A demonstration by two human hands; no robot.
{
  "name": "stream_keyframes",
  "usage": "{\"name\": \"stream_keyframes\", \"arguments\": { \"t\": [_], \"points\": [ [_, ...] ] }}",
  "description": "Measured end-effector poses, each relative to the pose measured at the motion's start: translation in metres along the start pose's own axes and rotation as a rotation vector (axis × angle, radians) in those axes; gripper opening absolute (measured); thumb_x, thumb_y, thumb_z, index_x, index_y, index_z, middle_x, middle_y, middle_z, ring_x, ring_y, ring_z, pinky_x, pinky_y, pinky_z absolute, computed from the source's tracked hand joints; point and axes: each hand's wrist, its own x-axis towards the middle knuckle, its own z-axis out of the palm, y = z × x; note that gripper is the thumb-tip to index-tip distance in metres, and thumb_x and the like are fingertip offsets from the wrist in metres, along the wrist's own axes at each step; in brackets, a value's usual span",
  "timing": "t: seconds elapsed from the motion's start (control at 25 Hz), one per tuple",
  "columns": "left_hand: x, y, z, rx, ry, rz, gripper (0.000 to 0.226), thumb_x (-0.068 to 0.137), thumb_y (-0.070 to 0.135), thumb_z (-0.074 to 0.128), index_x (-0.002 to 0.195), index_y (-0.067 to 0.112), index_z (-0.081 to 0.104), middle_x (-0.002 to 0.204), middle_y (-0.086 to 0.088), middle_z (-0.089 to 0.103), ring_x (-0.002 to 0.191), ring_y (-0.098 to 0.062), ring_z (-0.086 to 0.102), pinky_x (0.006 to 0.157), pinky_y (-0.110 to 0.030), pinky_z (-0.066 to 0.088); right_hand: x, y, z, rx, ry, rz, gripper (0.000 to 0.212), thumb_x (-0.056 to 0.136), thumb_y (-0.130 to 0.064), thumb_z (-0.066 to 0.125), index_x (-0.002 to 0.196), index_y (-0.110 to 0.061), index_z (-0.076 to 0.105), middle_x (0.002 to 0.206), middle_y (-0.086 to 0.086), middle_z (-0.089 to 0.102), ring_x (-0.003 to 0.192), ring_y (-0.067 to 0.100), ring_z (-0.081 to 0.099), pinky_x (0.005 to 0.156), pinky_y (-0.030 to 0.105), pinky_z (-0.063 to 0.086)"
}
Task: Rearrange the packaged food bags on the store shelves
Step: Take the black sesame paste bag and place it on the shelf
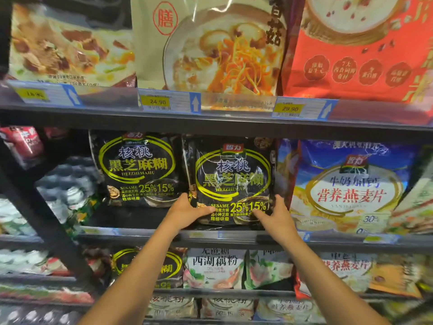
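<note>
Currently black sesame paste bag [232, 179] stands upright, axis 12–6, on middle shelf [140, 238]; left hand [187, 211] pinches its 7 o'clock corner, right hand [277, 213] its 5 o'clock corner, thumbs in front.

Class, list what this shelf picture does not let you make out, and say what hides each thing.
Head view only.
Lower corners of the black sesame bag: covered by the left hand and right hand.
Small print on the price tag: too small.
Top of the red bag: cut off by the frame edge.
</note>
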Motion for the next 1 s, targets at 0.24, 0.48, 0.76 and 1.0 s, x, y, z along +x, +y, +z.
{"name": "stream_keyframes", "arguments": {
  "t": [0.24,0.48,0.76,1.0],
  "points": [
    [-0.012,0.013,-0.004,-0.168,-0.013,0.084,0.059,0.068,0.047,0.095,0.111,0.026,0.061,0.110,0.007,0.072,0.107,-0.015,0.067,0.097,-0.041,0.055,0.001,-0.008,0.001,0.200,0.053,0.034,0.060,0.087,-0.032,0.080,0.139,-0.017,0.053,0.135,-0.004,0.058,0.125,0.019,0.057,0.103,0.038,0.049],
    [-0.032,0.026,-0.018,-0.198,0.059,0.186,0.063,0.064,0.059,0.092,0.108,0.028,0.060,0.107,0.007,0.072,0.104,-0.017,0.068,0.095,-0.047,0.057,0.001,-0.019,0.001,0.308,-0.021,0.017,0.027,0.092,-0.019,0.075,0.115,-0.023,0.062,0.121,-0.003,0.070,0.114,0.016,0.063,0.090,0.030,0.044],
    [-0.068,0.047,-0.028,-0.328,0.021,0.227,0.048,0.082,0.046,0.086,0.112,0.032,0.052,0.116,0.021,0.057,0.111,-0.009,0.056,0.098,-0.035,0.041,-0.014,-0.021,-0.015,0.528,0.037,-0.035,0.045,0.095,-0.024,0.073,0.134,-0.011,0.055,0.103,0.013,0.059,0.103,0.014,0.064,0.087,0.025,0.048],
    [-0.107,0.023,-0.019,-0.629,-0.054,0.154,0.097,0.071,0.056,0.090,0.153,0.027,0.048,0.142,0.005,0.063,0.132,-0.020,0.058,0.106,-0.036,0.046,-0.041,-0.005,-0.037,0.656,-0.238,0.042,0.090,0.065,-0.072,0.084,0.137,-0.022,0.062,0.128,0.001,0.074,0.118,0.023,0.071,0.110,0.050,0.051]
  ]
}}
